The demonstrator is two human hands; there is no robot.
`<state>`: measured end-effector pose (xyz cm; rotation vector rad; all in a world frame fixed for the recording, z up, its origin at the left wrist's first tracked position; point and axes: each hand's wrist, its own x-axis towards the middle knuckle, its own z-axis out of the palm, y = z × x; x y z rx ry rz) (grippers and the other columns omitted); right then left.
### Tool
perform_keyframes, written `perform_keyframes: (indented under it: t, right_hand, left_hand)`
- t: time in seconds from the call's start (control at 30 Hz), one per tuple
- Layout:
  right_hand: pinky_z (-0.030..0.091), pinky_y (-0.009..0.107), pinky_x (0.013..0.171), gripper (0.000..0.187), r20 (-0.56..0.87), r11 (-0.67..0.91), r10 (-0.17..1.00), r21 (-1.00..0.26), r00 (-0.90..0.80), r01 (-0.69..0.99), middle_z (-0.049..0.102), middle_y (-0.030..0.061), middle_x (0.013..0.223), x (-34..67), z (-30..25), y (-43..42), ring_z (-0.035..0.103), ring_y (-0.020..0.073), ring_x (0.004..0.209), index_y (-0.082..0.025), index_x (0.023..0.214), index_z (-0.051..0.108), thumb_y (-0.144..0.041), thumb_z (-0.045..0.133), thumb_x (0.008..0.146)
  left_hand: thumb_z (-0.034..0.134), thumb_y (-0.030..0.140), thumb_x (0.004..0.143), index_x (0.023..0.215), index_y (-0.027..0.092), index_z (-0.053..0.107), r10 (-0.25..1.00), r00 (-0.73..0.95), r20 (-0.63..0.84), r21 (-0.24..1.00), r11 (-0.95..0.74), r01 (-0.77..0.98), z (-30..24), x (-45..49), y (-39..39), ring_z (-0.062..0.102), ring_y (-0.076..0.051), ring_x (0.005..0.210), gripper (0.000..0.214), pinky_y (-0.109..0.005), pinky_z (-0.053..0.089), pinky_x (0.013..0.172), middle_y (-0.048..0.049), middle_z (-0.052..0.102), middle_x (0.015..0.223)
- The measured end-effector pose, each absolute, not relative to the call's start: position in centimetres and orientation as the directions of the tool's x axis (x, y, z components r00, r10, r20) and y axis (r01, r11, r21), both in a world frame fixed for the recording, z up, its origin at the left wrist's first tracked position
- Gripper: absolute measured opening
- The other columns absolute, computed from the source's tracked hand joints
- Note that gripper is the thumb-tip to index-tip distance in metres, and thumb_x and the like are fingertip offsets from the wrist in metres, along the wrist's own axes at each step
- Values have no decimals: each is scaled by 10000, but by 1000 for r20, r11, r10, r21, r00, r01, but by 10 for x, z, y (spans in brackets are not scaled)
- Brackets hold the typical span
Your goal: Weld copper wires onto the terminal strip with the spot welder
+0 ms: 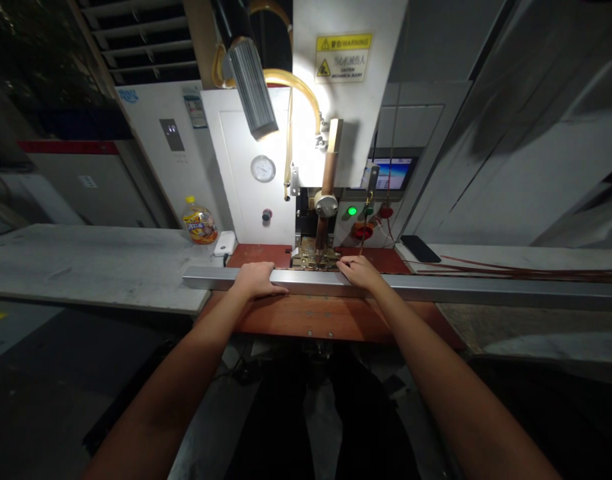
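A long grey metal bar (461, 288) lies across the reddish-brown work plate (316, 317) in front of a white press machine (306, 133). My left hand (257, 279) wraps over the bar near its left end, fingers curled round it. My right hand (361, 272) rests on the bar just right of the machine's brass tooling (316, 257), fingers bent over the far edge. The copper-coloured ram (329, 180) stands above the tooling, between my two hands.
A yellow drink bottle (199, 223) and a small white box (225, 243) stand on the grey bench at left. A black phone (420, 248) and thin copper rods (536, 272) lie at right. Green and red buttons (359, 220) and a small screen (391, 172) sit on the machine front.
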<state>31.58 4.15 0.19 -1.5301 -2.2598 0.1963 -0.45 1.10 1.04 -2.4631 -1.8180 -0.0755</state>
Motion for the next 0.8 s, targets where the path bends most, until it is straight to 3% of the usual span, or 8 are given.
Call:
perform_keyframes:
  t: [0.33, 0.8]
  right_hand:
    - [397, 265, 766, 369, 326, 428, 888, -326, -325, 843, 773, 75, 852, 318, -5, 37, 663, 183, 778, -200, 771, 713, -305, 424, 975]
    - [362, 287, 716, 367, 429, 479, 835, -258, -345, 839, 727, 78, 794, 323, -14, 34, 624, 190, 751, -208, 714, 648, -320, 421, 980]
  left_hand:
    - [573, 904, 652, 1045, 212, 635, 941, 307, 143, -43, -304, 952, 3, -7, 6, 687, -351, 990, 799, -396, 480, 803, -130, 734, 1093]
    - [612, 844, 699, 1037, 217, 632, 933, 312, 180, -41, -310, 950, 3, -5, -3, 667, -325, 1028, 713, -381, 471, 832, -118, 716, 1097]
